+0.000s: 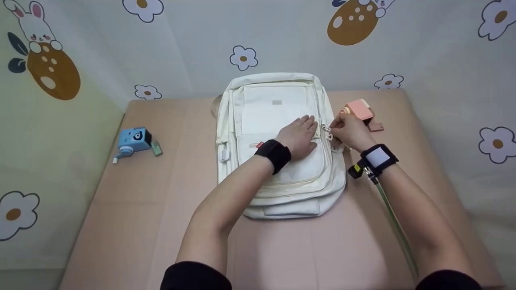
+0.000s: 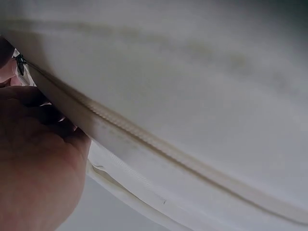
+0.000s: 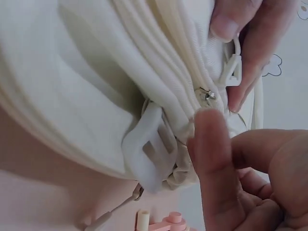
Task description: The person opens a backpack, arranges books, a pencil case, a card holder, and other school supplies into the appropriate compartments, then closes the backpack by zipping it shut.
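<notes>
Atop the white backpack (image 1: 296,174) on the table (image 1: 181,141), the left hand (image 1: 297,137) rests, fingers straight; at the backpack's right edge, the right hand (image 1: 351,131) bends its fingers beside a zipper slider (image 3: 208,95), any grip hidden.

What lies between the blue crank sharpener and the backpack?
A small green block beside the sharpener, then bare tabletop up to the backpack; the head view shows this.

A black left sleeve (image 1: 196,277) and a black right sleeve (image 1: 448,281) are worn, along with a black left wristband (image 1: 275,156). The black right wrist strap (image 1: 390,154) is faced with a pale rectangular patch (image 1: 377,156); beside it, a black block (image 1: 354,172) marked in yellow and a silvery-tipped green cable (image 1: 396,225) are fitted.
</notes>
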The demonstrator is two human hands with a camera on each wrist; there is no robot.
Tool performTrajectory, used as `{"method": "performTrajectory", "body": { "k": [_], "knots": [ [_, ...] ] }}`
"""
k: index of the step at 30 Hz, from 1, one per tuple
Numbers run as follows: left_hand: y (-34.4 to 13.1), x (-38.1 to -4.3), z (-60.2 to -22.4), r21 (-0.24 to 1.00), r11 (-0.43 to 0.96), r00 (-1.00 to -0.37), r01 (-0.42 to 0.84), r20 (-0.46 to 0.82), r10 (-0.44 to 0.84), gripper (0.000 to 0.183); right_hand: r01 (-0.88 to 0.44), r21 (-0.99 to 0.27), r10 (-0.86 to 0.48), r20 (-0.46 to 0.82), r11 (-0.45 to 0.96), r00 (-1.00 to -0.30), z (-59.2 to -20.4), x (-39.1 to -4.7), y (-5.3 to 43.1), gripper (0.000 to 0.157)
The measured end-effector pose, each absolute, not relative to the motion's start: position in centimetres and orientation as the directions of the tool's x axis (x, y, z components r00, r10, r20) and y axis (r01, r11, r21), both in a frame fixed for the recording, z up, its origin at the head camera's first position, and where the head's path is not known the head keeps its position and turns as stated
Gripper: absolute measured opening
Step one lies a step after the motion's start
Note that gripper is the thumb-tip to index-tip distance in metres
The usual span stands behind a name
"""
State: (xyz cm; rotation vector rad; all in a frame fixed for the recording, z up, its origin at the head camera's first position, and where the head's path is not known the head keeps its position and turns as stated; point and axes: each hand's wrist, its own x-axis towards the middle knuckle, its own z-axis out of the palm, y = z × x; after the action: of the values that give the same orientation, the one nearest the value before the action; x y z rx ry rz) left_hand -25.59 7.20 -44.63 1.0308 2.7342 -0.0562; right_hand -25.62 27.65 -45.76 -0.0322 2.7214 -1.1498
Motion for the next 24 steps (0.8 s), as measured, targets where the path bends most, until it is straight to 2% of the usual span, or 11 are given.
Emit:
{"method": "performTrajectory", "body": {
  "k": [5,16,19,24],
  "knots": [
    [7.2,-25.7,-44.8,0.037,0.748,-0.727,0.663,-0.21,0.654,0.068,0.016,-0.627,-0.076,-0.12,0.779,-0.99,-45.7,-25.7,27.4,0.016],
    [7.0,-25.5,-44.7,0.055,0.747,-0.728,0.663,-0.185,0.66,0.067,0.108,-0.701,-0.066,-0.216,0.705,-0.974,-45.0,-25.9,26.8,0.022],
    [7.0,-25.4,-44.7,0.057,0.748,-0.729,0.661,-0.187,0.659,0.068,0.058,-0.681,-0.081,-0.17,0.73,-0.982,-45.1,-25.9,26.5,0.021],
    [7.1,-25.4,-44.7,0.059,0.752,-0.729,0.656,-0.206,0.653,0.068,-0.123,-0.57,-0.153,-0.004,0.812,-0.988,-45.9,-26.0,26.5,0.023]
  ]
}}
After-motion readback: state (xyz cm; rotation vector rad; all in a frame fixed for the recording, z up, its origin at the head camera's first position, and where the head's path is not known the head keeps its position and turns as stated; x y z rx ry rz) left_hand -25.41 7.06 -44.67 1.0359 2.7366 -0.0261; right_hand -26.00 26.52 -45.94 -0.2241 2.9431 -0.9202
